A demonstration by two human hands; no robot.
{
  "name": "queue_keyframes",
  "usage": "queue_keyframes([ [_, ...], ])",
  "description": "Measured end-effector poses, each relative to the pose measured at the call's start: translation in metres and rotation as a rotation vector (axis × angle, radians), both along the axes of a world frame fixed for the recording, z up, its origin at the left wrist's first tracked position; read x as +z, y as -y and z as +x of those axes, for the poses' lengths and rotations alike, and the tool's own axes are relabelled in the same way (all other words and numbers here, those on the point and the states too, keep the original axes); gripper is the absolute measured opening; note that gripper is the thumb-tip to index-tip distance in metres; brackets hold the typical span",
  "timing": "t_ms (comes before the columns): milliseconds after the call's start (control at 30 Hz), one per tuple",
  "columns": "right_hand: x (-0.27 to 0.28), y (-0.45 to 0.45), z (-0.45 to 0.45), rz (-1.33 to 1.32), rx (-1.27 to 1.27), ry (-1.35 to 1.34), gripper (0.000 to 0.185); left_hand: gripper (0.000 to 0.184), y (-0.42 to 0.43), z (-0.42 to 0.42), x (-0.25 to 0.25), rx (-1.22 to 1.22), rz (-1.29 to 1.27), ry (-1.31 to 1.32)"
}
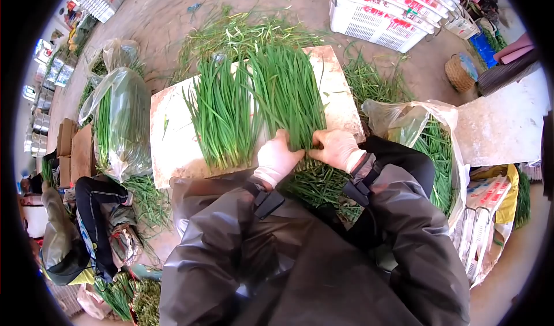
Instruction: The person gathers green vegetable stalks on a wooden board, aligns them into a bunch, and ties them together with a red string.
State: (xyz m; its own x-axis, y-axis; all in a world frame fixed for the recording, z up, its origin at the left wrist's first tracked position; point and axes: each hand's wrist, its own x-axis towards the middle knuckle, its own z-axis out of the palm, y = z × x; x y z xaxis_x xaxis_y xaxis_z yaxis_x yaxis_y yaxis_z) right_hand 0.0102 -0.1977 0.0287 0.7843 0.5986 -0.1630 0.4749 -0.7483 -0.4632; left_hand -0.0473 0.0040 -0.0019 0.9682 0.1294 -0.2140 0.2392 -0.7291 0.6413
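Two bunches of garlic chives lie side by side on a pale board in front of me, cut ends toward my body. My left hand (278, 158), in a white glove, pinches the left side of the base of the right bunch (288, 92). Opposite it, my right hand (337, 148), also gloved, has its fingers closed on the right side of the same base. The left bunch (224, 112) rests untouched by either hand, its leaves spread a little. Bare patches of the board (173, 132) show around the bunches.
Loose chive leaves (248, 34) litter the floor beyond the board. Plastic bags of chives stand at left (130, 124) and right (438, 158). White crates (378, 23) are stacked at the back right. A seated person's dark-trousered leg (98, 210) is at far left.
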Motion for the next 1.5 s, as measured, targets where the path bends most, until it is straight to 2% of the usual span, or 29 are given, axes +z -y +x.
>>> queue_keyframes([
  [133,-0.012,-0.002,-0.005,-0.098,0.077,0.167,0.029,0.058,-0.014,-0.003,-0.035,0.065,-0.235,0.012],
  [267,-0.014,-0.001,-0.001,-0.079,0.122,0.257,0.022,0.063,-0.025,-0.012,-0.012,0.229,-0.561,-0.126],
  [400,-0.007,0.008,0.01,-0.079,0.113,0.328,0.02,0.067,-0.045,-0.018,-0.017,0.219,-0.536,-0.044],
  [433,-0.005,0.01,0.012,-0.059,0.094,0.354,0.017,0.068,-0.052,-0.018,-0.026,0.191,-0.598,-0.071],
  [533,-0.008,0.017,0.019,-0.08,0.104,0.403,0.015,0.07,-0.062,-0.022,-0.041,0.163,-0.535,-0.059],
  [567,-0.008,0.018,0.019,-0.086,0.101,0.406,0.013,0.068,-0.062,-0.025,-0.041,0.17,-0.473,-0.066],
  [667,-0.012,0.016,0.018,-0.102,0.091,0.382,0.016,0.063,-0.069,-0.024,-0.06,-0.028,-0.17,-0.082],
  [700,-0.01,0.015,0.017,-0.1,0.093,0.414,0.018,0.059,-0.063,-0.026,-0.034,-0.032,-0.053,-0.104],
  [800,0.001,0.005,0.012,-0.037,0.092,0.528,0.02,0.059,-0.058,-0.026,-0.024,-0.067,0.12,-0.056],
  [867,0.009,-0.009,-0.001,0.082,0.085,0.632,0.019,0.059,-0.058,-0.021,-0.011,-0.058,0.158,-0.117],
  [900,0.003,-0.012,-0.004,0.265,0.128,0.616,0.022,0.06,-0.058,-0.018,-0.005,-0.053,0.178,-0.148],
  [1000,-0.004,-0.026,-0.021,0.321,0.198,0.411,0.021,0.06,-0.058,-0.016,0.001,-0.036,0.196,-0.135],
  [1100,-0.017,-0.028,-0.022,0.189,0.132,0.347,0.016,0.064,-0.056,-0.017,-0.004,-0.037,0.223,-0.137],
  [1133,-0.023,-0.028,-0.021,0.149,0.106,0.338,0.015,0.071,-0.057,-0.017,-0.007,-0.056,0.219,-0.139],
  [1200,-0.028,-0.03,-0.018,0.081,0.124,0.459,0.015,0.089,-0.059,-0.017,-0.012,-0.091,0.211,-0.142],
  [1267,-0.03,-0.031,-0.021,-0.061,0.135,0.474,0.02,0.093,-0.059,-0.016,-0.013,-0.098,0.19,-0.15],
  [1300,-0.03,-0.034,-0.024,-0.122,0.158,0.611,0.015,0.094,-0.059,-0.016,-0.012,-0.102,0.172,-0.15],
  [1333,-0.03,-0.036,-0.025,-0.12,0.147,0.613,0.015,0.095,-0.058,-0.016,-0.012,-0.108,0.154,-0.149],
  [1433,-0.037,-0.037,-0.024,-0.048,0.078,0.557,0.015,0.073,-0.049,-0.019,-0.01,-0.024,0.152,-0.112],
  [1500,-0.037,-0.036,-0.02,0.012,0.061,0.467,0.01,0.073,-0.047,-0.02,-0.005,-0.016,0.134,-0.109],
])
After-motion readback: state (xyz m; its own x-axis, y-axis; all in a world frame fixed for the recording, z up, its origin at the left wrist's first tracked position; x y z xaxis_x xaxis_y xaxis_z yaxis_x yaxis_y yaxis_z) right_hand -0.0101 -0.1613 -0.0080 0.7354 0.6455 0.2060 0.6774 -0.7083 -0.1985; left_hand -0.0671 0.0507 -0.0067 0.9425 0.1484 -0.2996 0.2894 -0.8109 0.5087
